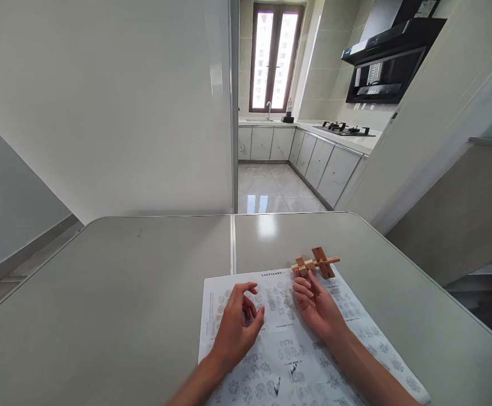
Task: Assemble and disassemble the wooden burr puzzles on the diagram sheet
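Observation:
My right hand (318, 309) pinches a small wooden puzzle plane (322, 263) between thumb and fingers at its left end. The plane is built of light and reddish-brown wooden pieces, with a dark flat crosspiece towards its right end. It is held over the top edge of a large printed sheet (287, 341). My left hand (238, 327) hovers over the left part of this sheet, fingers loosely curled and apart from the thumb, holding nothing. Rows of small line diagrams cover the paper, and my forearms hide parts of them.
A pale grey table (114, 316) with a light seam down its middle bears the sheet. Beyond its far edge stand a white wall panel (144, 113) and a kitchen with white cabinets (326, 163), a gas hob (346, 129), a range hood (391, 62) and a window (276, 59).

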